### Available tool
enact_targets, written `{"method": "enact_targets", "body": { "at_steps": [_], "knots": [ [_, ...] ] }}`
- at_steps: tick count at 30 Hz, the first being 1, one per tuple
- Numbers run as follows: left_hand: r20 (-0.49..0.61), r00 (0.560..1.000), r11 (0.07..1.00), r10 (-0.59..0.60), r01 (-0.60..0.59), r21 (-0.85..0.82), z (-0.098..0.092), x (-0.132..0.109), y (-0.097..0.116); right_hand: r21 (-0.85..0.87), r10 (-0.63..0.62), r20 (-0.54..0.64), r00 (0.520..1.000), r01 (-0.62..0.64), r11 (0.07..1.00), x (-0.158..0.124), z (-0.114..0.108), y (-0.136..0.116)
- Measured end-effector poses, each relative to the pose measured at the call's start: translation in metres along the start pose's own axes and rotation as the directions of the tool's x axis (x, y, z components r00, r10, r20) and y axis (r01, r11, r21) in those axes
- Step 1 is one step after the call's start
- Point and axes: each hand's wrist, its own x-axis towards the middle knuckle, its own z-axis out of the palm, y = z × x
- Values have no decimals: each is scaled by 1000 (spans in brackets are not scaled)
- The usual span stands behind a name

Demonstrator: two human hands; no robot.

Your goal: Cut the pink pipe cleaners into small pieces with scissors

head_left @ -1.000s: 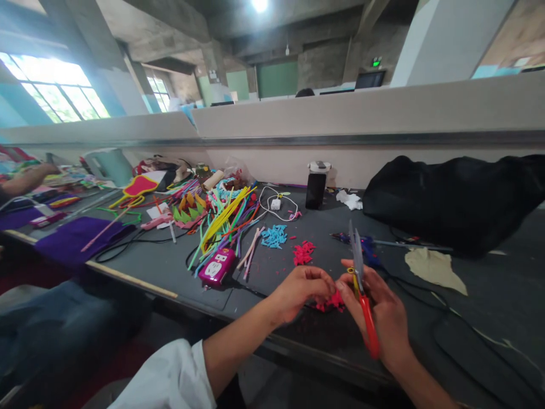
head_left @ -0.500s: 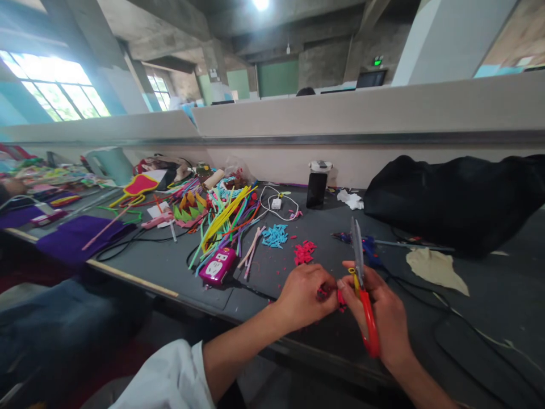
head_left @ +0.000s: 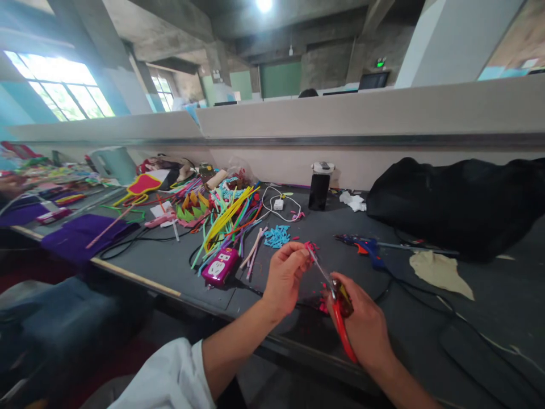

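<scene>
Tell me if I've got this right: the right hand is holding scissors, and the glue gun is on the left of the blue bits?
Not quite: the glue gun is on the right of the blue bits, as the head view shows. The right hand is holding scissors.

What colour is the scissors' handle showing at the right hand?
The scissors' handle is mostly orange-red, clearest in the head view.

Pipe cleaners lie left of the scissors, the glue gun behind-right, the bag beyond it.
</scene>
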Motion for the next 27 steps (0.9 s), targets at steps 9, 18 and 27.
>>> {"method": "enact_targets", "body": {
  "at_steps": [9,18,27],
  "knots": [
    [-20,1000,1000,22,-22,-15,0,-5,-3,-30,17,49,999,-16,999,-3,1,-2],
    [-16,999,999,40,-39,5,-1,-3,-5,1,-33,38,999,33,999,-3,-1,-1],
    [-50,998,998,49,-47,45,1,-4,-1,-11,-76,32,997,77,997,-3,0,1]
  ]
}}
